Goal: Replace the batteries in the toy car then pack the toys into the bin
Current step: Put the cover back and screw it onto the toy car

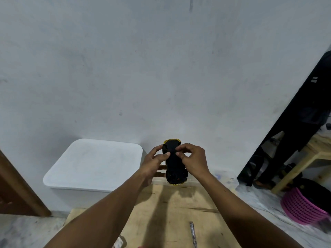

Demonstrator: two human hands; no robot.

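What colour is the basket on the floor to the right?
The basket is pink, a latticed plastic one, seen in the head view at the right edge.

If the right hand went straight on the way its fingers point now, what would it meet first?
The right hand points left, fingertips already on the upturned toy car. Beyond it, probably the left hand; depth is unclear.

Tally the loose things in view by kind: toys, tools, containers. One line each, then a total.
Toy cars: 1, the black and yellow toy car, held underside up in the left hand and right hand.
Tools: 1, the screwdriver lying on the wooden board.
Containers: 2, the white bin with its lid on and the pink basket.
Total: 4
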